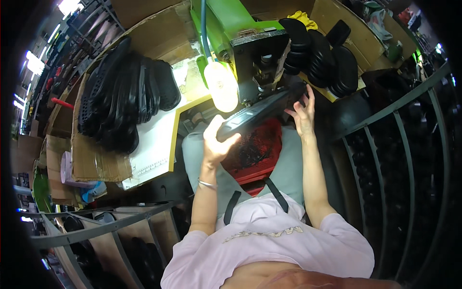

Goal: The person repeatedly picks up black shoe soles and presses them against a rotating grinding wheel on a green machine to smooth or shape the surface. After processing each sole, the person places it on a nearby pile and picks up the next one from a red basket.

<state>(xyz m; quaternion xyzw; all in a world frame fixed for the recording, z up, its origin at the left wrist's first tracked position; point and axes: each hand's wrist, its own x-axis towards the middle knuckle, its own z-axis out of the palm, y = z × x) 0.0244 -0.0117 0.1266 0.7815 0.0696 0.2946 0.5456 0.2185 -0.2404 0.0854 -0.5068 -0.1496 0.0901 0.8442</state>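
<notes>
one black sole (262, 110) is gripped by left fingers (214, 125), half-spread right fingers (311, 102) touching it.

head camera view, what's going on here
A person is holding a black sole-shaped piece up at a green machine, beside a lit lamp. The left hand grips one end; the right hand is at the other, fingers spread. Whether the piece touches the machine is hard to tell. Similar black pieces are stacked to the left, smaller dark pads to the right, and a red basket sits below.
</notes>
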